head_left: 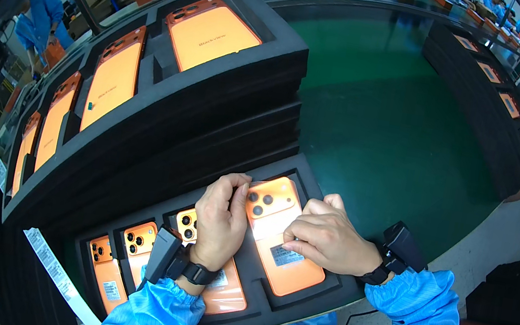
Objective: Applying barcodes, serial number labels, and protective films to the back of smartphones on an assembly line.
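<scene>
An orange phone (297, 277) lies back up in the end slot of a black foam tray (328, 289). On its back is a small printed label (286, 256). My right hand (330, 236) is closed over the phone's right side, its fingertips pinched together at the label's upper edge. Whatever they pinch is hidden. At the phone's upper left edge, my left hand (220, 222) has its fingers curled and thumb pressed in; what they hold cannot be made out. Under my left wrist, another orange phone (229, 298) is partly covered. Two more phones (107, 278) (139, 245) sit farther left.
Beyond the tray stands a tall stack of black foam trays (214, 106), with larger orange phones (213, 36) on top. A strip of printed labels (62, 277) hangs at the lower left. Green table surface (393, 116) extends right toward another tray stack (474, 89). Co-workers sit around.
</scene>
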The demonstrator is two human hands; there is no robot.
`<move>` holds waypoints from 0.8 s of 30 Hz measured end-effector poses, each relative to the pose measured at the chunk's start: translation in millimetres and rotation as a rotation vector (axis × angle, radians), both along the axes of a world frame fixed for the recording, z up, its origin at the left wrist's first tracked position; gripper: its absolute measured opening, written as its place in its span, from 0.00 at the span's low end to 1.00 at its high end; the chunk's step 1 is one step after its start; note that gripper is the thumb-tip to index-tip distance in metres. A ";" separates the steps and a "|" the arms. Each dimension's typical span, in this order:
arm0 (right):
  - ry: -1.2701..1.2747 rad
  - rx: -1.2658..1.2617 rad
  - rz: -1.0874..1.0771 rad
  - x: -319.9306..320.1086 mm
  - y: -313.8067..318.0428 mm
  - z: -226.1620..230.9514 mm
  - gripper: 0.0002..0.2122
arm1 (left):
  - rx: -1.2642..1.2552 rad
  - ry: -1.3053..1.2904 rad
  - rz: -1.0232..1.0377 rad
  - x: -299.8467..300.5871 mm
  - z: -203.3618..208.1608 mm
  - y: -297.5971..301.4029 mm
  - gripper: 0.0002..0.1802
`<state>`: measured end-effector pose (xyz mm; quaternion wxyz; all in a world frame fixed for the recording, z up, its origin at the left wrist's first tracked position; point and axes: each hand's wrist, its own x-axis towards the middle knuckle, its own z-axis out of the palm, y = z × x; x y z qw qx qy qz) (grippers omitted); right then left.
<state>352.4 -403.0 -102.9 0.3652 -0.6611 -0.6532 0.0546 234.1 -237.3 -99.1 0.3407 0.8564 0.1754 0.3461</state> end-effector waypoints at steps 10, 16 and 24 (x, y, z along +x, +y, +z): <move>-0.048 -0.029 -0.002 2.0 1.9 3.2 0.06 | -0.009 -0.018 -0.003 3.9 -2.0 4.4 0.02; -0.145 -0.026 0.000 -0.3 1.4 6.8 0.06 | -0.018 -0.017 0.001 4.2 -3.8 5.6 0.02; -0.436 -0.036 -0.053 -8.4 2.4 19.4 0.07 | -0.033 -0.054 -0.013 3.8 -3.1 7.3 0.03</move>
